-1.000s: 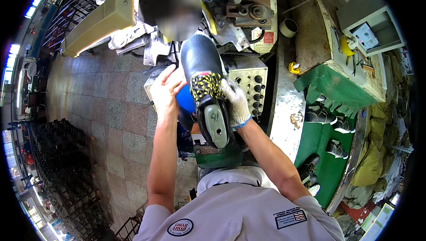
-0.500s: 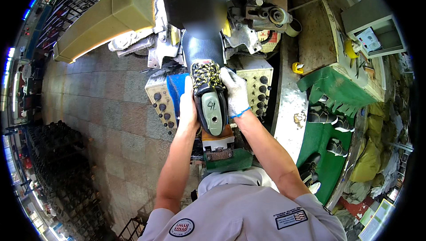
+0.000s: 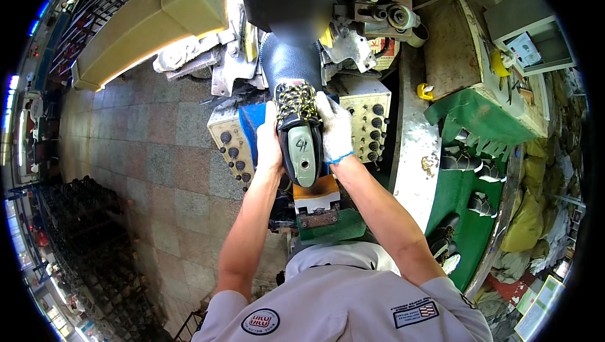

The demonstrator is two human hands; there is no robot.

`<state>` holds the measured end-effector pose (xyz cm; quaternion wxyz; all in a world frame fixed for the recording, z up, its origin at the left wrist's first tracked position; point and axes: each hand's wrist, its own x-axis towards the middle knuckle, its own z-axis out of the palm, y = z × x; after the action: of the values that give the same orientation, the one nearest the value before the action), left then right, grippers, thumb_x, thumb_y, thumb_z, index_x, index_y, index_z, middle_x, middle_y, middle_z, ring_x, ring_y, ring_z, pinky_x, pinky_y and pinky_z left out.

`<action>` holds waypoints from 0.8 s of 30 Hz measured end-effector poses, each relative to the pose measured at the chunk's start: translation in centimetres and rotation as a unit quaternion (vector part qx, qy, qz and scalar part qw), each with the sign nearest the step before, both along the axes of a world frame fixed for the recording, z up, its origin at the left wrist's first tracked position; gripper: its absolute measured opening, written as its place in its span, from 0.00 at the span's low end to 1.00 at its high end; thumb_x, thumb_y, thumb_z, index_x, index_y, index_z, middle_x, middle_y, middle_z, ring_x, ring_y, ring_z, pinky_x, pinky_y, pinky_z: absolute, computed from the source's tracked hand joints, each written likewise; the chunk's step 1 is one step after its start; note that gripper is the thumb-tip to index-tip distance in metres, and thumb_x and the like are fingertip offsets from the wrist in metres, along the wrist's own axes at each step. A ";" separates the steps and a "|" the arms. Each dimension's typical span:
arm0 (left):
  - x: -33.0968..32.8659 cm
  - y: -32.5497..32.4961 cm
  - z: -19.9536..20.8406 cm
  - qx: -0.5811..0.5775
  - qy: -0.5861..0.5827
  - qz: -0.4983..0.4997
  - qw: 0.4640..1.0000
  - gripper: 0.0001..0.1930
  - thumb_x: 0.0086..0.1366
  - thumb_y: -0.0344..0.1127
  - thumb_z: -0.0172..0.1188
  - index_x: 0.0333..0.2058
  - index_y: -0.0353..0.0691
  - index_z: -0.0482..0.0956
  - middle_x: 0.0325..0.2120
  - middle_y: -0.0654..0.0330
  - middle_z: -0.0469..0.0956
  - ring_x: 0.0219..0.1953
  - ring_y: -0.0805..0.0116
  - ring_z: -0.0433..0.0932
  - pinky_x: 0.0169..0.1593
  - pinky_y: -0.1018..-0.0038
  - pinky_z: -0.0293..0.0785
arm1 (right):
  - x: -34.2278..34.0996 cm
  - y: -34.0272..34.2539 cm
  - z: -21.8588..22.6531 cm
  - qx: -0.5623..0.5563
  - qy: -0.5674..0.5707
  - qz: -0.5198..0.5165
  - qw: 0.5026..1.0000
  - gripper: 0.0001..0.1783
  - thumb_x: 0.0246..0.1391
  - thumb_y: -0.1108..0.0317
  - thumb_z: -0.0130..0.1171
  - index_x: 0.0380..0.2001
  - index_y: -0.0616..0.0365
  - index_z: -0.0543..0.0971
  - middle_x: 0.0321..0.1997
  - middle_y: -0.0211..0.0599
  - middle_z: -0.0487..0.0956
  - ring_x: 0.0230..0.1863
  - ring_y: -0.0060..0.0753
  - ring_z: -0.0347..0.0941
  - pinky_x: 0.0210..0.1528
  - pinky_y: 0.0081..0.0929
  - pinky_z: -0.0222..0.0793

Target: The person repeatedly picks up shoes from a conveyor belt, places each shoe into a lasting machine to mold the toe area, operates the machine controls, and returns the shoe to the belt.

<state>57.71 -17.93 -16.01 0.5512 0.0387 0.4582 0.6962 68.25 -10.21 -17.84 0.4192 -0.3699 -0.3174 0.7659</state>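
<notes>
A black leather shoe upper (image 3: 291, 61) with black-and-yellow laces sits on a grey-green shoe last (image 3: 304, 156), its toe pointing away under the machine. My left hand (image 3: 270, 143), bare, is closed along the left side of the heel part. On the other side, my right hand (image 3: 334, 129), in a whitish glove with a blue cuff edge, grips the shoe near the laces. The toe end lies between metal plates of the machine (image 3: 356, 52); a dark, blurred machine head (image 3: 283, 1) hides its tip.
Control boxes with black knobs (image 3: 372, 121) flank the shoe. A yellow curved machine arm (image 3: 151, 23) reaches out at left. Several shoes (image 3: 482, 205) lie on a green surface (image 3: 463, 241) at right, below a wooden bench (image 3: 447, 46). Dark racks (image 3: 82, 235) stand at lower left.
The view has shifted slightly. Both hands keep their hold on the shoe, and its heel end sits a little higher in the picture.
</notes>
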 end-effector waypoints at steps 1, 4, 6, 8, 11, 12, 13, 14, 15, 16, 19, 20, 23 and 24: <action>0.0 0.0 0.0 0.002 0.007 -0.001 1.000 0.29 0.77 0.58 0.41 0.54 0.37 0.76 0.43 0.55 0.83 0.40 0.64 0.84 0.46 0.66 0.81 | 0.1 0.0 -0.1 0.010 -0.017 0.000 1.000 0.23 0.64 0.55 0.62 0.50 0.68 0.80 0.44 0.33 0.82 0.42 0.21 0.74 0.48 0.22 0.71; 0.2 0.1 0.4 0.010 0.007 0.001 1.000 0.29 0.78 0.56 0.40 0.51 0.34 0.80 0.42 0.58 0.84 0.41 0.70 0.82 0.48 0.71 0.79 | 0.2 0.2 -0.7 0.039 -0.064 -0.003 0.997 0.28 0.64 0.55 0.61 0.54 0.71 0.78 0.47 0.38 0.83 0.44 0.24 0.74 0.49 0.24 0.71; 0.2 0.2 0.3 0.009 0.012 0.001 1.000 0.29 0.79 0.55 0.40 0.51 0.34 0.80 0.42 0.58 0.84 0.41 0.70 0.82 0.48 0.71 0.79 | 0.2 0.4 -1.3 0.050 -0.087 -0.006 0.995 0.27 0.64 0.55 0.62 0.53 0.71 0.78 0.46 0.38 0.83 0.44 0.23 0.74 0.49 0.24 0.71; 0.0 0.3 -0.4 0.009 0.017 0.009 1.000 0.28 0.79 0.53 0.40 0.50 0.34 0.80 0.42 0.59 0.84 0.41 0.71 0.82 0.48 0.73 0.78 | 0.2 0.5 -1.2 0.071 -0.121 -0.009 0.990 0.26 0.63 0.57 0.62 0.52 0.72 0.79 0.45 0.38 0.83 0.43 0.24 0.74 0.48 0.24 0.71; -0.1 0.1 -1.5 0.035 0.047 0.010 0.998 0.27 0.79 0.51 0.40 0.50 0.33 0.80 0.42 0.59 0.84 0.41 0.73 0.82 0.47 0.74 0.78 | 0.1 0.3 0.5 0.075 -0.150 -0.005 0.986 0.26 0.63 0.57 0.62 0.52 0.71 0.80 0.45 0.39 0.83 0.43 0.24 0.74 0.48 0.24 0.71; -0.1 0.1 -1.9 0.041 0.063 0.007 0.997 0.27 0.80 0.51 0.40 0.49 0.33 0.80 0.42 0.59 0.84 0.40 0.73 0.82 0.47 0.74 0.78 | 0.1 0.2 1.1 0.086 -0.168 -0.005 0.982 0.25 0.63 0.56 0.61 0.51 0.71 0.80 0.44 0.39 0.84 0.42 0.23 0.74 0.48 0.24 0.72; -0.2 0.2 -2.3 0.046 0.079 0.005 0.996 0.27 0.80 0.51 0.40 0.49 0.33 0.80 0.41 0.59 0.84 0.40 0.73 0.82 0.46 0.75 0.78 | 0.0 0.1 1.1 0.089 -0.162 -0.007 0.983 0.25 0.63 0.56 0.61 0.51 0.71 0.80 0.44 0.39 0.84 0.42 0.23 0.74 0.48 0.24 0.72; -0.3 0.4 -2.0 0.053 0.095 0.002 0.994 0.28 0.80 0.51 0.39 0.49 0.33 0.80 0.41 0.59 0.84 0.39 0.73 0.82 0.46 0.75 0.78 | 0.0 0.2 1.1 0.094 -0.156 -0.012 0.983 0.25 0.63 0.56 0.61 0.51 0.71 0.80 0.44 0.38 0.84 0.42 0.23 0.74 0.48 0.24 0.72; -0.1 0.5 -1.7 0.055 0.083 0.009 0.995 0.28 0.80 0.52 0.39 0.49 0.33 0.80 0.41 0.60 0.84 0.39 0.73 0.82 0.46 0.74 0.78 | 0.0 0.3 1.0 0.098 -0.150 -0.016 0.984 0.25 0.63 0.56 0.61 0.51 0.71 0.80 0.44 0.38 0.84 0.42 0.23 0.74 0.47 0.24 0.72; 0.2 0.6 -1.3 0.056 0.072 0.016 0.996 0.28 0.80 0.52 0.39 0.49 0.33 0.80 0.40 0.60 0.84 0.39 0.73 0.82 0.46 0.74 0.78 | -0.1 0.6 0.6 0.089 -0.141 -0.021 0.986 0.25 0.63 0.56 0.61 0.50 0.71 0.80 0.44 0.38 0.84 0.42 0.23 0.74 0.47 0.24 0.71; 0.0 0.1 -1.1 0.044 0.070 -0.010 0.997 0.28 0.78 0.55 0.40 0.53 0.35 0.77 0.41 0.57 0.84 0.38 0.68 0.84 0.45 0.71 0.81 | 0.4 0.4 0.7 0.071 -0.142 -0.014 0.987 0.25 0.64 0.54 0.60 0.49 0.70 0.81 0.43 0.35 0.84 0.41 0.22 0.74 0.47 0.24 0.71; 0.2 0.3 -0.8 0.049 0.040 0.002 0.998 0.29 0.78 0.56 0.41 0.51 0.35 0.78 0.40 0.58 0.83 0.36 0.68 0.83 0.44 0.72 0.81 | 0.6 0.4 0.7 0.073 -0.149 -0.007 0.986 0.25 0.64 0.54 0.60 0.49 0.69 0.81 0.44 0.35 0.84 0.42 0.22 0.74 0.47 0.23 0.71; 0.1 -0.2 -0.8 0.014 0.037 0.024 0.999 0.27 0.78 0.54 0.43 0.45 0.35 0.82 0.36 0.62 0.83 0.36 0.74 0.78 0.45 0.72 0.75 | 1.0 0.5 0.8 0.095 -0.153 -0.004 0.984 0.25 0.65 0.53 0.60 0.51 0.67 0.81 0.46 0.33 0.83 0.45 0.21 0.72 0.49 0.22 0.69; -0.9 -1.3 -4.2 -0.031 0.134 0.021 0.990 0.26 0.77 0.55 0.47 0.45 0.35 0.82 0.36 0.62 0.82 0.34 0.73 0.76 0.42 0.73 0.74 | 1.2 0.0 1.3 0.089 -0.160 -0.004 0.983 0.24 0.66 0.53 0.58 0.52 0.65 0.81 0.48 0.33 0.82 0.47 0.20 0.72 0.52 0.19 0.68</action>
<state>56.81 -19.26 -20.23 0.4709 0.1053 0.5498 0.6818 69.40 -10.16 -16.52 0.3972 -0.4500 -0.4457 0.6641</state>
